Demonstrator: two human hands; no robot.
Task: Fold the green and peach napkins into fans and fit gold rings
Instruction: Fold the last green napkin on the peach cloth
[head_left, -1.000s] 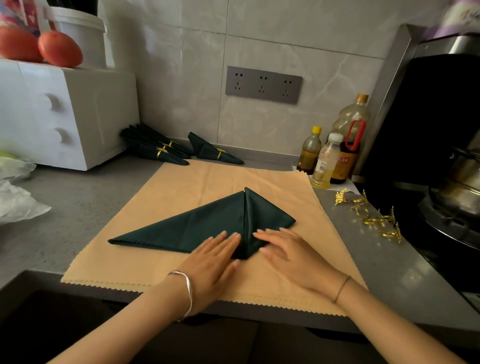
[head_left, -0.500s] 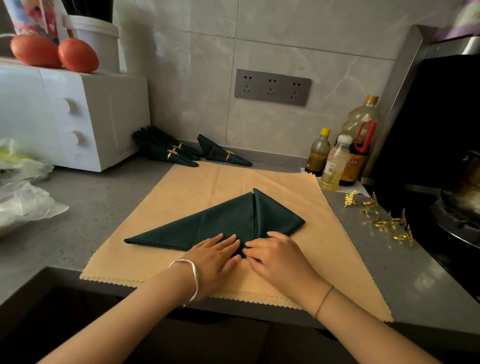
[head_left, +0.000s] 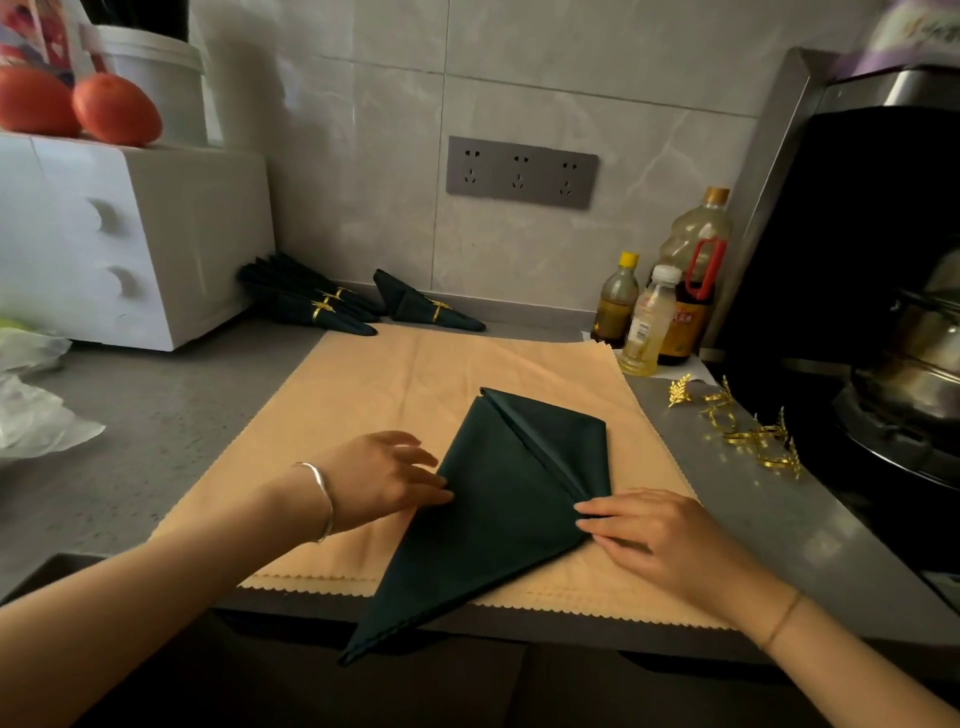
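The worktop (head_left: 171, 415) carries the whole job. The peach napkin (head_left: 415, 384) lies spread flat on it and unfolded; its scalloped front edge shows more than one layer, so there may be several. None of the peach looks started.

On top of it lies the green napkin (head_left: 498, 509), folded into a long kite shape. Its broad end is toward the wall, and its narrow point hangs past the worktop's front edge toward the person. It has no ring on it.

Against the back wall sit the finished fans (head_left: 306, 301), a small pile of green ones plus a single one just beside it, each with a gold band. By my judgement the green batch is well along, with this one mid-fold. Its ring and all the peach are left to do.

The left hand (head_left: 384, 480) has its fingers nearly straight, tips touching the green napkin's left edge, gripping nothing. The right hand (head_left: 654, 530) lies with straight fingers pressing the napkin's right corner, also gripping nothing. The loose rings (head_left: 748, 426) lie untouched at the right of the worktop, well apart from both hands.

Half a second ago the green napkin was a wide triangle with its long point out to the left, and both hands were close together at its near corner. Now the long point faces the person and the hands have parted to either side. I cannot tell whether it was only turned or also refolded.
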